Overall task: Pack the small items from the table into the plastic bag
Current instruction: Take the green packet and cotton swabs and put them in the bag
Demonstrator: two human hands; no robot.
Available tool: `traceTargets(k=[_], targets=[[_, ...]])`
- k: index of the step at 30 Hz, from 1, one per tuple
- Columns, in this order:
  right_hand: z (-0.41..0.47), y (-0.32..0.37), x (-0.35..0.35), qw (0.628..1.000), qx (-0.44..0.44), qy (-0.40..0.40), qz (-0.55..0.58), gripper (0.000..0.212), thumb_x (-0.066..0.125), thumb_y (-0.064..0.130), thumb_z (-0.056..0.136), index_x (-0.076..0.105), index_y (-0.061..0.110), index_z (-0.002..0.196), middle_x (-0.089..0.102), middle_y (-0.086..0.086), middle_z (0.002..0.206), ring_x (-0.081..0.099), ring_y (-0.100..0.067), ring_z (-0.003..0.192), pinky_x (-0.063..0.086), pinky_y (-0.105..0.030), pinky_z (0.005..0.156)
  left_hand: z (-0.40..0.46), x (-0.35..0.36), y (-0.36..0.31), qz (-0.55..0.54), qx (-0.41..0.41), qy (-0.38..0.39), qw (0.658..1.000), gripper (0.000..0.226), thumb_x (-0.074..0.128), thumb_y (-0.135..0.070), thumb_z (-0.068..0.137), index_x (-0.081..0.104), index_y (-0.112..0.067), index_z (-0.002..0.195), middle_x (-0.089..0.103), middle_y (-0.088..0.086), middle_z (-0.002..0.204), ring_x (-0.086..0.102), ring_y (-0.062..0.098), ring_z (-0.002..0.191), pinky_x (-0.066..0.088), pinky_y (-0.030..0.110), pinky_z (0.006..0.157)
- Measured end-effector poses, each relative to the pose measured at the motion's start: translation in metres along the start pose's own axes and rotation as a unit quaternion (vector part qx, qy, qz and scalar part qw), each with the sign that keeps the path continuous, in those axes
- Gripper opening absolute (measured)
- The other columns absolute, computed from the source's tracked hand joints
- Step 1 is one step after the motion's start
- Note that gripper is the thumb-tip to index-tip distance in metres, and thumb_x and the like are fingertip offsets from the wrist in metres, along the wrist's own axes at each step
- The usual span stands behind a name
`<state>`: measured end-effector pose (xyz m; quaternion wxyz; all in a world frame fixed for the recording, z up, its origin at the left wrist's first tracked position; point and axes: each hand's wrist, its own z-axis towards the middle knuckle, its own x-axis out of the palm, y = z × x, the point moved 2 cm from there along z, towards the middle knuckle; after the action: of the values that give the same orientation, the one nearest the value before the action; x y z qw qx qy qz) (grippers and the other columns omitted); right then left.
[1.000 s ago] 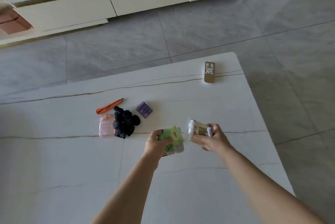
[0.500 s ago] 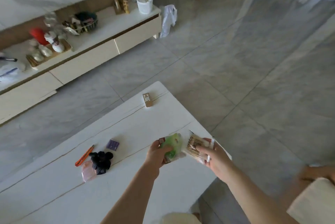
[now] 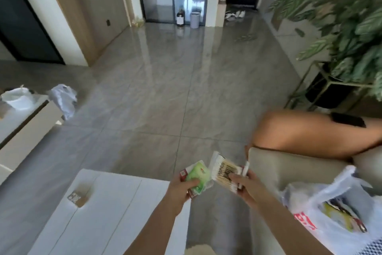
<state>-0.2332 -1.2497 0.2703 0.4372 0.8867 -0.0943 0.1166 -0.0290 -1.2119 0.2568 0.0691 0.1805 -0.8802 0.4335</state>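
Note:
My left hand [image 3: 182,189] grips a green packet [image 3: 197,176] together with a small red box, held just past the right edge of the white table [image 3: 115,213]. My right hand [image 3: 247,187] holds a clear pack of cotton swabs [image 3: 224,171] and a thin white stick, right beside the green packet. A white plastic bag [image 3: 330,213] with red print lies open at the lower right on a beige seat, with some items inside it.
A small brown remote [image 3: 77,197] lies on the table's far corner. Another person's bare leg [image 3: 310,133] rests on the beige seat [image 3: 279,168]. A potted plant [image 3: 347,38] stands at the right. A low white cabinet [image 3: 22,122] lines the left.
The view has swung right, away from the table toward the seat and the plastic bag. Both hands have carried their packs past the table's right edge. The cutter and other small items have left the view.

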Motion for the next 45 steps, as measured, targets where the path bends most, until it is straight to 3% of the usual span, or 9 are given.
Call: traceTargets(k=[8, 13, 18, 21, 25, 31, 36, 41, 45], targets=[[-0.051, 0.034, -0.144, 0.987, -0.050, -0.118, 0.100, 0.014, 0.054, -0.010, 0.087, 0.059, 0.003, 0.092, 0.066, -0.011, 0.080, 0.063, -0.021, 0.071, 0.052, -0.034, 0.064, 0.028, 0.159, 0.018, 0.139, -0.025, 0.076, 0.987, 0.034, 0.067, 0.011, 0.077, 0.064, -0.004, 0.108, 0.073, 0.005, 0.080, 0.068, 0.022, 0.073, 0.055, 0.030, 0.067], [-0.071, 0.037, -0.253, 0.963, -0.046, -0.248, 0.100, 0.014, 0.057, -0.006, 0.086, 0.060, -0.001, 0.098, 0.067, -0.016, 0.085, 0.064, -0.031, 0.079, 0.051, -0.045, 0.080, 0.040, 0.270, 0.051, 0.163, -0.073, 0.095, 0.979, 0.014, 0.058, 0.000, 0.086, 0.061, -0.014, 0.090, 0.067, -0.003, 0.051, 0.062, 0.006, 0.042, 0.045, 0.014, 0.038], [-0.070, 0.052, -0.340, 0.873, -0.057, -0.408, -0.263, 0.024, 0.048, 0.012, 0.094, 0.053, 0.003, 0.116, 0.064, -0.016, 0.108, 0.058, -0.025, 0.094, 0.046, -0.035, 0.088, 0.045, 0.366, 0.091, 0.228, -0.114, 0.115, 0.960, 0.012, 0.055, -0.001, 0.084, 0.060, -0.011, 0.087, 0.065, 0.011, 0.074, 0.060, 0.024, 0.068, 0.054, 0.039, 0.069], [-0.046, 0.068, -0.364, 0.786, -0.060, -0.327, -0.520, 0.046, 0.044, 0.013, 0.094, 0.034, 0.010, 0.139, 0.054, -0.006, 0.131, 0.055, -0.020, 0.116, 0.042, -0.028, 0.094, 0.052, 0.408, 0.119, 0.285, -0.094, 0.112, 0.947, 0.017, 0.060, -0.011, 0.060, 0.064, -0.009, 0.076, 0.067, 0.012, 0.070, 0.063, 0.028, 0.074, 0.055, 0.052, 0.082], [-0.010, 0.099, -0.389, 0.667, -0.080, -0.245, -0.699, 0.064, 0.042, -0.001, 0.089, 0.017, 0.009, 0.147, 0.051, -0.008, 0.132, 0.054, -0.026, 0.115, 0.043, -0.033, 0.091, 0.067, 0.443, 0.146, 0.334, -0.106, 0.098, 0.931, 0.022, 0.064, -0.008, 0.068, 0.060, -0.012, 0.089, 0.064, 0.010, 0.082, 0.060, 0.025, 0.074, 0.055, 0.033, 0.070], [0.028, 0.110, -0.445, 0.741, 0.012, -0.215, -0.636, 0.055, 0.039, 0.033, 0.098, 0.021, 0.011, 0.146, 0.055, -0.005, 0.132, 0.055, -0.026, 0.117, 0.044, -0.034, 0.089, 0.105, 0.479, 0.175, 0.401, -0.110, 0.109, 0.903, 0.021, 0.070, -0.004, 0.075, 0.060, -0.013, 0.091, 0.062, 0.008, 0.087, 0.059, 0.023, 0.079, 0.050, 0.029, 0.073], [0.030, 0.096, -0.473, 0.730, 0.018, -0.212, -0.649, 0.044, 0.043, 0.031, 0.093, 0.036, 0.020, 0.136, 0.063, 0.002, 0.123, 0.057, -0.021, 0.115, 0.032, -0.035, 0.103, 0.124, 0.493, 0.199, 0.420, -0.126, 0.122, 0.890, 0.030, 0.071, -0.004, 0.078, 0.059, -0.010, 0.105, 0.062, 0.008, 0.098, 0.061, 0.026, 0.090, 0.053, 0.032, 0.081], [0.015, 0.089, -0.497, 0.736, -0.027, -0.227, -0.637, 0.045, 0.043, 0.039, 0.094, 0.038, 0.026, 0.137, 0.062, 0.006, 0.125, 0.062, -0.017, 0.106, 0.036, -0.035, 0.101, 0.117, 0.502, 0.220, 0.401, -0.163, 0.155, 0.888, 0.025, 0.065, 0.003, 0.080, 0.055, -0.020, 0.079, 0.060, -0.001, 0.081, 0.059, 0.014, 0.072, 0.055, 0.031, 0.069], [0.008, 0.090, -0.510, 0.715, -0.015, -0.229, -0.660, 0.045, 0.039, 0.040, 0.097, 0.036, 0.023, 0.138, 0.063, 0.004, 0.122, 0.062, -0.016, 0.104, 0.035, -0.035, 0.103, 0.116, 0.506, 0.231, 0.409, -0.182, 0.161, 0.880, 0.028, 0.064, 0.004, 0.080, 0.056, -0.023, 0.076, 0.061, -0.001, 0.082, 0.061, 0.022, 0.085, 0.056, 0.038, 0.085]])
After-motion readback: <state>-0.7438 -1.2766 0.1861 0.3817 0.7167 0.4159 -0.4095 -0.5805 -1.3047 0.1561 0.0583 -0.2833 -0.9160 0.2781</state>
